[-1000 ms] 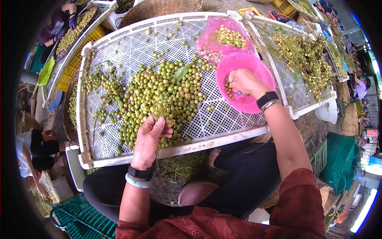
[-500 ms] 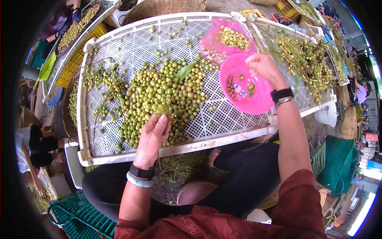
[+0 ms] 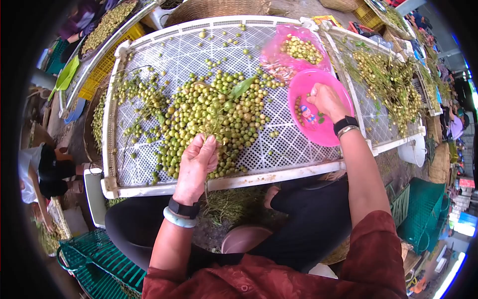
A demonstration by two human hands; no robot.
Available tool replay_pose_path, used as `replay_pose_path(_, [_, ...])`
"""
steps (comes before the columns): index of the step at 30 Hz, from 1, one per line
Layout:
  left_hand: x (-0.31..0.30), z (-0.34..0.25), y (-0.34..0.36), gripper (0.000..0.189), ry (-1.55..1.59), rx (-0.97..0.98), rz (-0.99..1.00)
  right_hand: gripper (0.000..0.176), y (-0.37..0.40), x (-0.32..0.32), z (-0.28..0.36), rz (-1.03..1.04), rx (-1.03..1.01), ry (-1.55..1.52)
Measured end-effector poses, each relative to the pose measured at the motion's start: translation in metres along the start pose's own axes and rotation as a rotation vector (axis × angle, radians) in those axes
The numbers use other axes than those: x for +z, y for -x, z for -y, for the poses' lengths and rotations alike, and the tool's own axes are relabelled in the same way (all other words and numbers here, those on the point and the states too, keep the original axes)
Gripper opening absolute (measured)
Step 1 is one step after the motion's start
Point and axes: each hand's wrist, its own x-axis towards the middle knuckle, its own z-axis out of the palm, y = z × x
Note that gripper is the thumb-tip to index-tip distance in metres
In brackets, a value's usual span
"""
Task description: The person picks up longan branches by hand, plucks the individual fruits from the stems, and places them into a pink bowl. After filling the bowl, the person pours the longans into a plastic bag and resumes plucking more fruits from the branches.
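My left hand [image 3: 197, 158] is closed in a pinch on a thin green sprig [image 3: 213, 124], at the near side of a heap of round green fruits [image 3: 199, 107]. A strand of stem hangs below the hand. The heap lies on a white mesh tray [image 3: 189, 50]. Over the pink bowl [image 3: 326, 137], my right hand [image 3: 327, 100] has its fingers curled down, and whatever they hold is hidden. A few small fruits and a green bit lie in the bowl, around a printed cartoon figure.
A pink plastic bag [image 3: 271, 52] with paler fruits stands behind the bowl. Right of it, a second mesh tray [image 3: 363, 109] bears fruiting stems [image 3: 393, 84]. Green plastic baskets [image 3: 102, 261] flank my seat. Other people work at the left and right edges.
My right hand has lowered into the bowl, its fingers now closer to the bottom. The left hand keeps its pinch on the sprig. The whole view has shifted slightly.
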Motion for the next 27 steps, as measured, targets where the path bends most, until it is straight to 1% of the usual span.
replay_pose_path(1, [-0.001,0.003,-0.001,0.015,-0.043,0.055,0.011,0.019,-0.001,0.002,0.0,0.018,-0.019,0.027])
replay_pose_path(3, [0.0,0.003,0.001,0.014,-0.128,0.09,-0.005,0.021,-0.003,0.007,-0.001,0.056,-0.064,0.076])
replay_pose_path(5, [-0.003,0.003,0.003,0.013,-0.04,0.057,0.022,0.016,-0.006,0.009,-0.001,0.029,-0.077,0.064])
replay_pose_path(6, [-0.004,0.001,0.005,0.011,0.0,0.011,0.003,0.012,-0.001,-0.006,0.014,0.049,-0.058,-0.035])
replay_pose_path(9, [0.001,-0.009,0.009,0.009,0.138,0.004,0.005,0.01,0.017,-0.032,0.069,0.128,-0.219,-0.499])
replay_pose_path(11, [0.007,-0.015,0.009,0.01,0.128,0.028,0.004,0.011,0.046,-0.036,0.121,0.158,-0.433,-0.568])
replay_pose_path(13, [0.01,-0.02,0.01,0.014,0.107,0.056,-0.01,0.014,0.074,-0.043,0.168,0.228,-0.527,-0.471])
replay_pose_path(15, [0.012,-0.027,0.013,0.015,0.1,0.06,-0.007,0.017,0.089,-0.035,0.19,0.123,-0.777,-0.31])
replay_pose_path(16, [0.015,-0.029,0.014,0.017,0.047,0.067,-0.054,0.019,0.095,-0.032,0.197,0.125,-0.838,-0.284])
replay_pose_path(17, [0.016,-0.032,0.017,0.019,0.024,0.084,-0.05,0.019,0.099,-0.028,0.202,0.084,-0.894,-0.217])
replay_pose_path(19, [0.02,-0.035,0.02,0.018,-0.142,0.103,-0.095,0.018,0.108,-0.024,0.209,0.075,-0.897,-0.182])
replay_pose_path(25, [0.005,-0.027,0.019,0.019,-0.364,0.134,-0.045,0.018,0.116,-0.017,0.209,0.087,-0.919,-0.248])
replay_pose_path(27, [0.004,-0.027,0.019,0.02,-0.333,0.075,-0.015,0.018,0.115,-0.019,0.209,0.117,-0.915,-0.319])
